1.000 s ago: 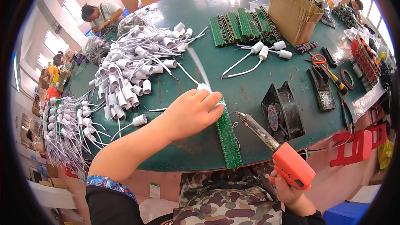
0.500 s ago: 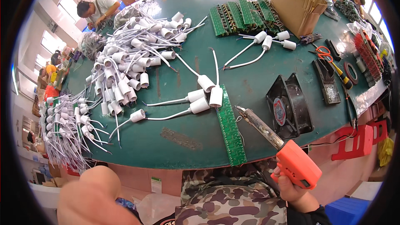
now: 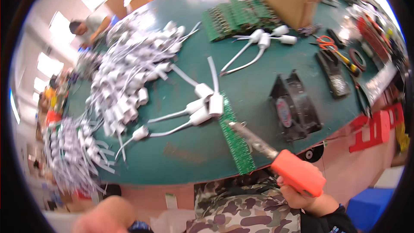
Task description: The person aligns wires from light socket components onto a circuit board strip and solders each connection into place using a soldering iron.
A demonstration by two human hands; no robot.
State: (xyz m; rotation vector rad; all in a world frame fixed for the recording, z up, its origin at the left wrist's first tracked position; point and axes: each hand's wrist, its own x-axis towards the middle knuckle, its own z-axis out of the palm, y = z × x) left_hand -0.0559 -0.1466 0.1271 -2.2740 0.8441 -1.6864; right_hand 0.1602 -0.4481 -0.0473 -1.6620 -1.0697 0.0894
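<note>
Red soldering gun (image 3: 290, 166) gripped in right hand (image 3: 299, 198), fingers wrapped round it | tip (image 3: 233, 125) seen over green board (image 3: 239, 152) | left hand (image 3: 105, 216) blurred, finger state cannot be told

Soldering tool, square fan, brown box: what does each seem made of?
Soldering tool: orange handle probably plastic, smooth and bright; barrel looks metallic, mottled grey. Square fan: dark and dull, plastic or painted metal; blur leaves that open. Brown box: likely cardboard, matte tan with flat folded sides.
</note>
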